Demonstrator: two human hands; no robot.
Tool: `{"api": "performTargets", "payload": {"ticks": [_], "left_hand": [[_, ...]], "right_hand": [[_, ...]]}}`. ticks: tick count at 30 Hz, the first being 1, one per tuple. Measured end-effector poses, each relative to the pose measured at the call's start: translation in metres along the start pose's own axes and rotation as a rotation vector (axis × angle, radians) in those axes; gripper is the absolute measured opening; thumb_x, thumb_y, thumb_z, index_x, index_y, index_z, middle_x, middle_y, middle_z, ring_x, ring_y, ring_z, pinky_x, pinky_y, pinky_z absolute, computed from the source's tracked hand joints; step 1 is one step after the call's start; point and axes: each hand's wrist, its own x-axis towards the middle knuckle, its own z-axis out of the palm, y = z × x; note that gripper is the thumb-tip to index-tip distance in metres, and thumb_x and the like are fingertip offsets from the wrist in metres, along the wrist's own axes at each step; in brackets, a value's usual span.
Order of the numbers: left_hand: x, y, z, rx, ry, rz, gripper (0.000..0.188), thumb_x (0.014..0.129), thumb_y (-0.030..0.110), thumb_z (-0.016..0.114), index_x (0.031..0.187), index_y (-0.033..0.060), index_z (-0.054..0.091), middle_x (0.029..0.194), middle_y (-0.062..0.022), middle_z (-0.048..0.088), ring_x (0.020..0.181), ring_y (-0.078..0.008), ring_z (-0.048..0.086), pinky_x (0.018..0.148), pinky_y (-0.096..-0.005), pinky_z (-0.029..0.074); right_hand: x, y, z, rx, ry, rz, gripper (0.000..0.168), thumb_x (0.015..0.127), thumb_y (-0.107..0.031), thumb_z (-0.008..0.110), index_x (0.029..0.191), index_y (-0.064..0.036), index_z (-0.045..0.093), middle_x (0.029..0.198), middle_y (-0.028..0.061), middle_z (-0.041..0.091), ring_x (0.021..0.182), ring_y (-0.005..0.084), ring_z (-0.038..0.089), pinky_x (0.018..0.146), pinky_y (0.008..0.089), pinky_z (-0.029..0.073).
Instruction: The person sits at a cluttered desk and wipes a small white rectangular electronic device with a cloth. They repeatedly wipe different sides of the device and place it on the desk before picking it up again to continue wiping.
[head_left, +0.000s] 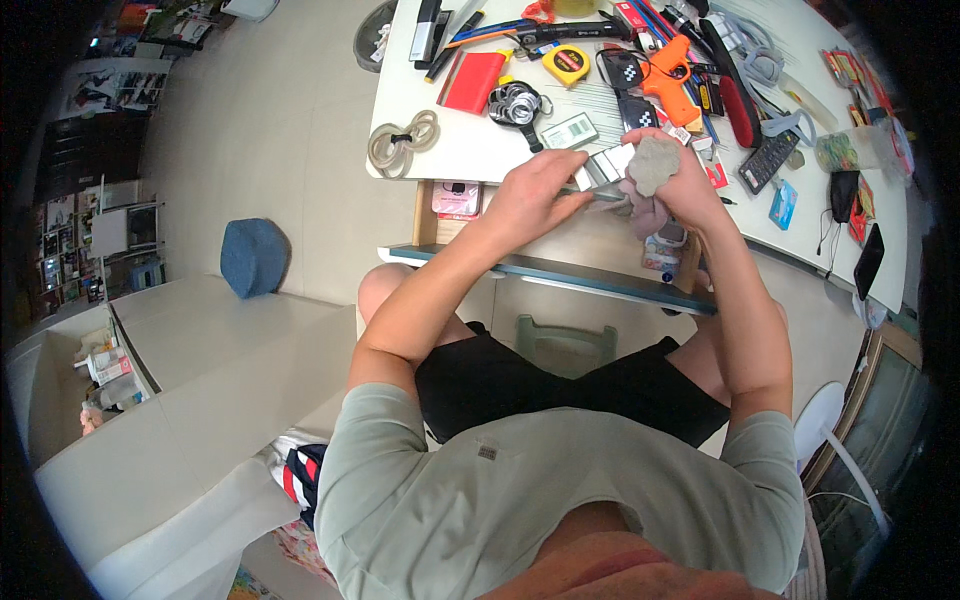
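My left hand grips the left end of a small white and silver box-like item, with thumb and fingertips on its edges. At the item's other end, my right hand holds a crumpled grey cloth; a mauve part of cloth hangs below it. Both hands are over the desk's front edge, above an open drawer. Just behind the item lies a pale green and white small box. Whether my right fingers also touch the silver item is hidden by the cloth.
On the white desk lie a coiled cord, a red notebook, a bunch of metal rings, a yellow tape measure, an orange toy gun and a remote control. A blue stool stands on the floor at left.
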Motion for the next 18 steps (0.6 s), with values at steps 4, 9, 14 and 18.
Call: {"api": "performTargets", "payload": {"ticks": [4, 9, 14, 18], "left_hand": [[-0.006, 0.002, 0.008, -0.054, 0.077, -0.063, 0.047, 0.073, 0.015, 0.079, 0.113, 0.0016, 0.058, 0.093, -0.0138, 0.063, 0.075, -0.0227, 0.066, 0.064, -0.0318, 0.055], [-0.004, 0.005, 0.008, 0.021, 0.157, 0.003, 0.045, 0.072, 0.016, 0.08, 0.109, 0.0026, 0.06, 0.091, -0.0129, 0.063, 0.077, -0.0242, 0.065, 0.065, -0.0324, 0.054], [-0.006, 0.004, 0.009, 0.108, 0.204, 0.044, 0.047, 0.069, 0.02, 0.082, 0.108, 0.0027, 0.062, 0.089, -0.0121, 0.063, 0.074, -0.0251, 0.064, 0.063, -0.0323, 0.054], [-0.007, 0.018, 0.006, 0.119, 0.153, 0.062, 0.046, 0.068, 0.023, 0.082, 0.105, 0.0026, 0.064, 0.088, -0.0116, 0.062, 0.073, -0.0247, 0.063, 0.062, -0.0324, 0.053]], "right_hand": [[-0.001, -0.007, 0.006, 0.105, -0.019, -0.049, 0.041, 0.08, -0.002, 0.065, 0.12, -0.008, 0.058, 0.093, 0.0003, 0.062, 0.086, 0.008, 0.058, 0.073, 0.0239, 0.049], [0.007, 0.022, 0.015, 0.416, -0.012, -0.095, 0.038, 0.085, -0.004, 0.062, 0.123, -0.006, 0.056, 0.101, 0.0026, 0.061, 0.091, 0.0113, 0.059, 0.078, 0.0265, 0.049], [0.005, 0.05, 0.031, 0.605, 0.011, 0.1, 0.028, 0.088, -0.009, 0.062, 0.115, -0.006, 0.056, 0.105, 0.0041, 0.06, 0.096, 0.0143, 0.058, 0.084, 0.0311, 0.048], [0.002, 0.05, 0.037, 0.723, 0.028, 0.186, 0.029, 0.09, -0.019, 0.062, 0.116, -0.008, 0.054, 0.102, 0.0041, 0.06, 0.092, 0.0163, 0.059, 0.082, 0.0331, 0.05]]}}
